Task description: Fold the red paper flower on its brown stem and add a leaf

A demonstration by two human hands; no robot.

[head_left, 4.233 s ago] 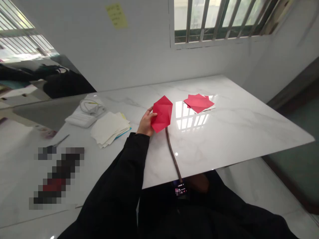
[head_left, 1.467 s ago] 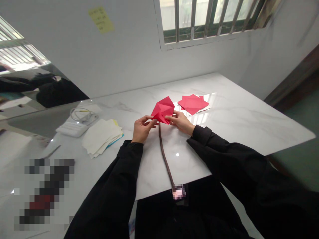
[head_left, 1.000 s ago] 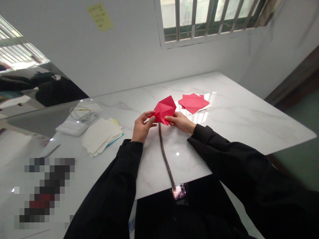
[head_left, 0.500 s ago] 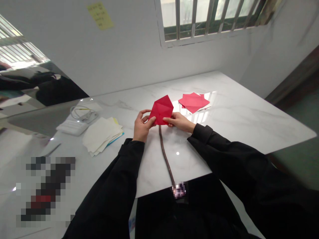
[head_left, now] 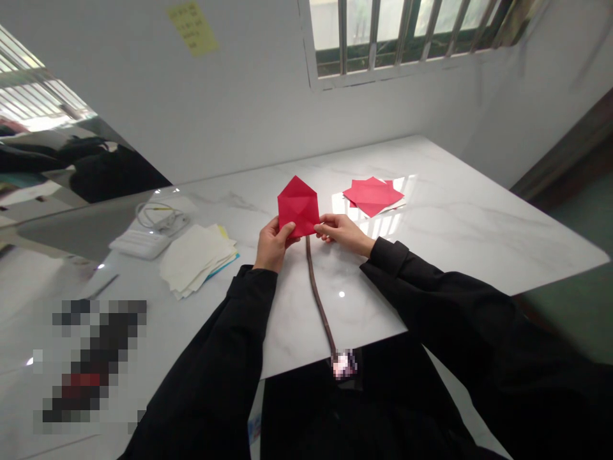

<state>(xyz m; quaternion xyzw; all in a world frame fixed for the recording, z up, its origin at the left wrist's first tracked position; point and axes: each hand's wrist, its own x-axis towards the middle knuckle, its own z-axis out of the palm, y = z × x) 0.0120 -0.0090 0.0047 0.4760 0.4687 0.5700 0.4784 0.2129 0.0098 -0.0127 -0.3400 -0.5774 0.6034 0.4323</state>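
Note:
A red folded paper envelope is held up over the table, its pointed flap raised at the top. My left hand grips its lower left corner, thumb in front and fingers behind. At the lower right corner, my right hand pinches the edge between thumb and fingers. Just below the envelope, a thin brown stick-like strip runs along the table toward my lap. Beyond my right hand lie red envelopes or papers, piled at angles over some white sheets.
To the left sit a fanned stack of cream papers and a white box with a coiled cable. The white marbled table meets the wall at the back. A blurred-out dark object lies at lower left.
The envelope has shifted left and turned from a tilt to nearly upright. My right hand has slid to its lower right edge; the left hand keeps its grip.

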